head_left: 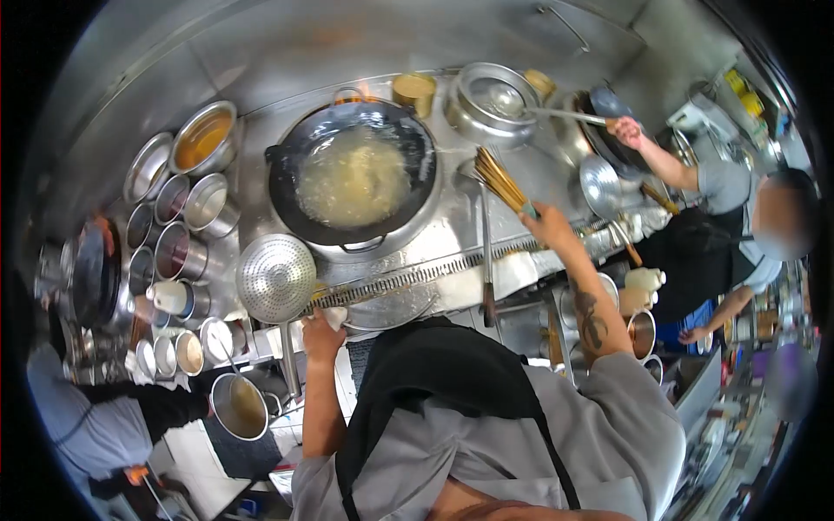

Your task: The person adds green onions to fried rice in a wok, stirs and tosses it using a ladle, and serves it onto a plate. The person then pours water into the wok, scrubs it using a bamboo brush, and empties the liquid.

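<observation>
My right hand (549, 226) is closed around a bamboo wok brush (499, 181), its bristles pointing up and left over the steel stovetop. At the stove's front edge my left hand (323, 337) grips a white cloth (334, 316), partly hidden by the fingers. Beside it lies a perforated strainer (276, 276) with its handle towards me. A black wok (287, 213) sits on the burner, holding bubbling pale liquid (352, 178). Between wok and brush, a long-handled ladle (486, 252) rests across the front ledge.
Metal bowls and pots crowd the left, including a bowl of orange liquid (204, 143). A co-worker's hand (627, 132) holds a ladle over a pot (491, 130) at the back right. On the lower left, another person stands by a pot (241, 408).
</observation>
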The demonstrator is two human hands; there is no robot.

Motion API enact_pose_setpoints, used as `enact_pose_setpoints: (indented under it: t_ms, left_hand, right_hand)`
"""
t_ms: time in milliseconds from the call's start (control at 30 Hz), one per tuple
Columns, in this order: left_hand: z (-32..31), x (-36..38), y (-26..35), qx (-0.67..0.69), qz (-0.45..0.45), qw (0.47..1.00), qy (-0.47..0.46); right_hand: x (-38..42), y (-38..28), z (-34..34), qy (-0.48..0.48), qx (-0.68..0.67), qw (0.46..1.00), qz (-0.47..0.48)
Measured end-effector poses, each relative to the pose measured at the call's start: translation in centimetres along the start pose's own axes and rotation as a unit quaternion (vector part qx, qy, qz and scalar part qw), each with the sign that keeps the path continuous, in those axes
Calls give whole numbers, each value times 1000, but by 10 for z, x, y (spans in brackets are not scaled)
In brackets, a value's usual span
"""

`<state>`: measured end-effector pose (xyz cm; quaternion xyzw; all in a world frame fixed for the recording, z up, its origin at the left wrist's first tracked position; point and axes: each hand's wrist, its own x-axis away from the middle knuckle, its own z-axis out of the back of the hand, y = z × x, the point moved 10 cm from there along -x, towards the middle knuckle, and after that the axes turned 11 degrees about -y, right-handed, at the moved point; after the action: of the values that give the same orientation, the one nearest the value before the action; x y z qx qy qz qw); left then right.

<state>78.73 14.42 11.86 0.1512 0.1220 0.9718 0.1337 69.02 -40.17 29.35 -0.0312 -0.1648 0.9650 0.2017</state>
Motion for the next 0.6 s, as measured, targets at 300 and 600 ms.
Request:
enact_pose_setpoints:
  t_ms: [300,600]
  left_hand:
    - [11,-2,-35,674,2,736,-64]
    - [6,-60,102,867,30,432,-247]
  right_hand:
    - [135,147,-70,-126,-381,865,-301]
    - [143,142,-79,-103,-439,838,-307]
